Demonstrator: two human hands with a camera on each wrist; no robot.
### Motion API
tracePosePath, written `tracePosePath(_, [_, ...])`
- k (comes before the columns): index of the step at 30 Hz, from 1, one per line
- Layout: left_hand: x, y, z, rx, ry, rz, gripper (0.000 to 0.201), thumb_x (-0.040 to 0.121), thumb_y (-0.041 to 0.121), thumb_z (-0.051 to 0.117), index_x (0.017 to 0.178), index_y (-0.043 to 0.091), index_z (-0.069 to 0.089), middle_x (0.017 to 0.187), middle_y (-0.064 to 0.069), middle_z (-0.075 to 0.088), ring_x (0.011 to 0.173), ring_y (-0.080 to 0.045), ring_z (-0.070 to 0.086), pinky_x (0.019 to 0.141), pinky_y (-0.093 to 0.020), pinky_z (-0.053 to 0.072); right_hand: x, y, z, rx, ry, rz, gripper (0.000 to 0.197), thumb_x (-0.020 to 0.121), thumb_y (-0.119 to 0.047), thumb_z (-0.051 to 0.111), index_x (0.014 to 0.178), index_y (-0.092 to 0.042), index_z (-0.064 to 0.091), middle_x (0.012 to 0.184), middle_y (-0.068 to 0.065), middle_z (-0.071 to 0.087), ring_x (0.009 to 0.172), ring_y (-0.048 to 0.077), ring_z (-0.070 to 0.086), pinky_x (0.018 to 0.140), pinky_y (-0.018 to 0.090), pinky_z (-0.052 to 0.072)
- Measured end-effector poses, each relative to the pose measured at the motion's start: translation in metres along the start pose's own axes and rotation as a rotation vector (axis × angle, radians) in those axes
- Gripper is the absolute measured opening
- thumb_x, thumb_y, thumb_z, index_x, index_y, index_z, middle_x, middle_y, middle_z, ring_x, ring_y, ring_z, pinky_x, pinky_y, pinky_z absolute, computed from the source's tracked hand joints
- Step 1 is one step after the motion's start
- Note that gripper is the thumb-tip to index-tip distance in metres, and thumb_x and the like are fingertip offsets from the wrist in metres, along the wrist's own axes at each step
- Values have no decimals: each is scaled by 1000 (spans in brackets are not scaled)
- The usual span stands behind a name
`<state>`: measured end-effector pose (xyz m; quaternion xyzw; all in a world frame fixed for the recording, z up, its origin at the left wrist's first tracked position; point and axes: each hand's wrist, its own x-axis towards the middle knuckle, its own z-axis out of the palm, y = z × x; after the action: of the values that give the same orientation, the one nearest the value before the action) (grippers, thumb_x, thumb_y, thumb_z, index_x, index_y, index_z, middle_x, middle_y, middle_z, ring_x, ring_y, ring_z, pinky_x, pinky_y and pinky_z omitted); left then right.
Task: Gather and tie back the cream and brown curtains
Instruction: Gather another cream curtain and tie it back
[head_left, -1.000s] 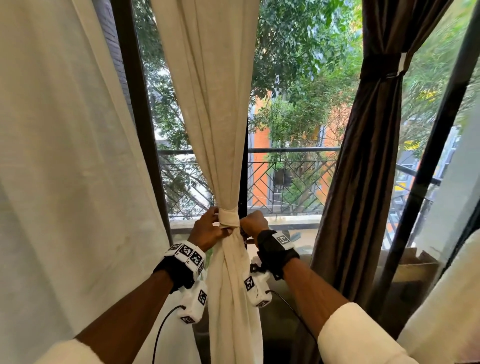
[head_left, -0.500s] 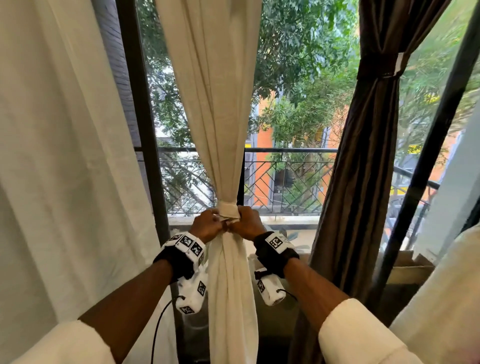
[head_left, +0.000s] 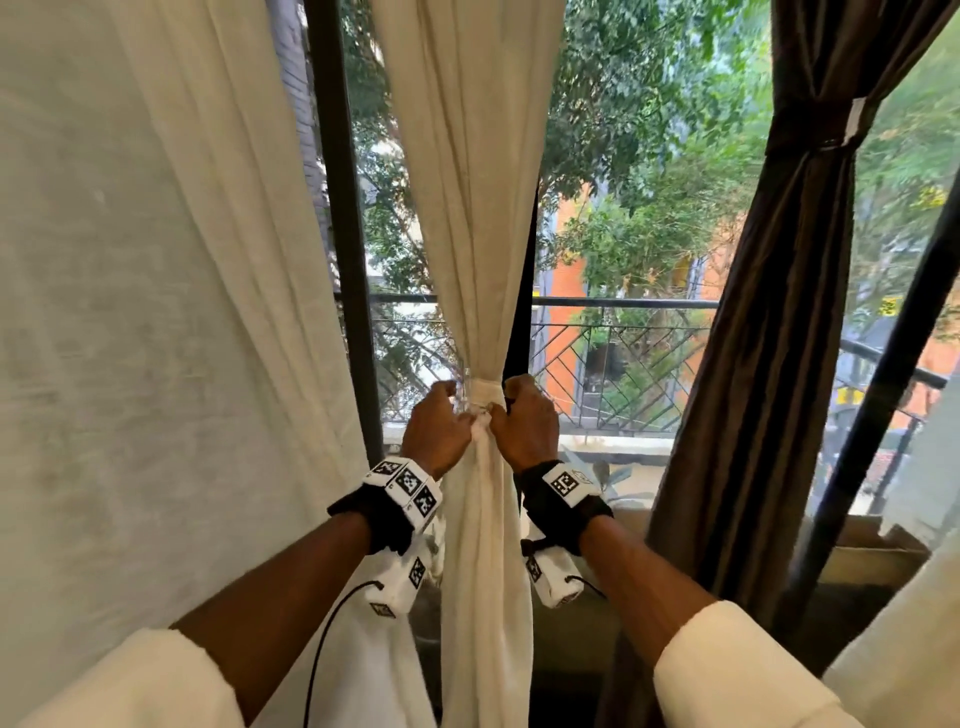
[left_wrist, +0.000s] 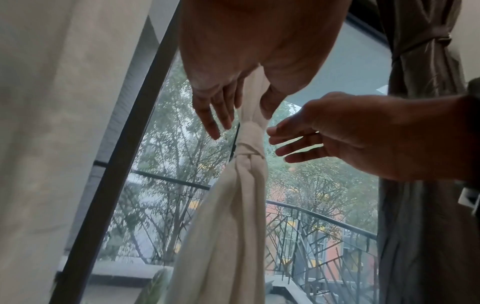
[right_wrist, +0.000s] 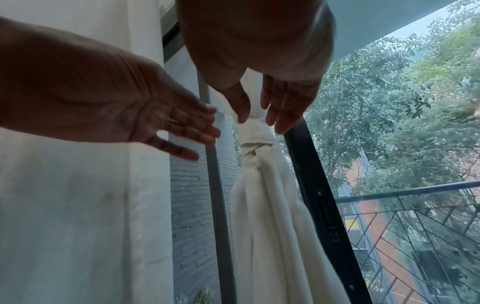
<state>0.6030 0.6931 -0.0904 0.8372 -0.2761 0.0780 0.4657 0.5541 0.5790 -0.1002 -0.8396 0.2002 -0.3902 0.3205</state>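
A wide, loose cream curtain (head_left: 156, 312) fills the left of the head view, hanging straight down. At the right, the brown curtain (head_left: 779, 338) hangs with its long axis vertical and leaning slightly, and is cinched high up by a dark tie-back (head_left: 815, 132). Between them, in front of the dark window frame (head_left: 343, 234), the gathered cream curtain (head_left: 483, 208) is seen running top to bottom as one narrow column; it is pinched at mid-height by a cream tie band (head_left: 485, 397) and spreads again below it. In the wrist views the band is shown wrapped around the bundle with a crossing twist just under it (left_wrist: 249, 152). A black balcony railing (head_left: 623, 312) and green trees are visible through the glass.

The left hand (head_left: 436, 426) is held at the left side of the band and the right hand (head_left: 524, 423) at its right side, both at the level of the cinch. From beneath, the fingers (left_wrist: 215, 115) of the left hand are shown extended and relaxed beside the band, with nothing gripped; the right hand's fingers (right_wrist: 283, 111) are likewise stretched out, released, their tips just beside the band.
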Motion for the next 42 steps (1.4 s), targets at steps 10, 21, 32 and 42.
tracePosePath(10, [-33, -19, -100, -47, 635, 537, 26, 94, 18, 51, 120, 18, 55, 126, 4, 59, 109, -16, 58, 92, -36, 49, -36, -94, 67, 164, 4, -108, 38, 95, -49, 45, 94, -16, 63, 88, 5, 74, 82, 25, 68, 70, 36, 50])
tracePosePath(21, [-34, -130, -202, -79, 337, -115, 76, 75, 57, 66, 132, 14, 39, 128, -7, 58, 118, -27, 56, 99, -44, 46, -121, -173, 154, 50, -121, -171, 37, 87, -45, 62, 105, -13, 60, 96, 1, 71, 83, 22, 66, 68, 28, 41])
tracePosePath(32, [-9, -162, -223, -63, 451, -269, 19, 92, 12, 50, 107, 1, 55, 107, -27, 66, 105, -40, 59, 85, -39, 45, -76, -167, 154, -62, 64, 62, 37, 92, -42, 55, 102, -7, 58, 101, 14, 66, 98, 32, 60, 74, 33, 37])
tracePosePath(42, [27, -200, -231, -270, 418, -208, 28, 84, 34, 67, 84, 8, 59, 74, -9, 72, 64, -22, 67, 74, -33, 56, -3, -180, 220, -60, -6, 223, 56, 88, -53, 54, 123, -9, 53, 128, 18, 52, 120, 36, 50, 103, 49, 35])
